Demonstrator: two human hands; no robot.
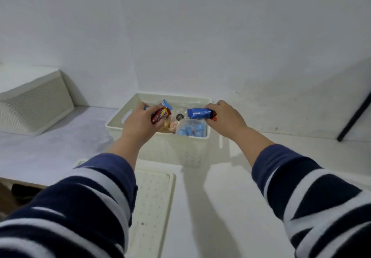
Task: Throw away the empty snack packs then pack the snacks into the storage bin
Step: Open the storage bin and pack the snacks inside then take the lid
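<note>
A cream storage bin stands open on the white surface in front of me. Over its left side my left hand grips a red snack pack, with a bit of blue wrapper showing behind the fingers. Over the bin's right rim my right hand holds a blue snack pack, and a small red wrapper peeks out under the fingers. Inside the bin lie a clear bag of blue pieces, a blue pack at the back and some pale snacks.
The bin's perforated cream lid lies flat just in front of the bin. A second cream bin with its lid on stands at the far left. A dark bar leans against the wall at the right. White walls close off the back.
</note>
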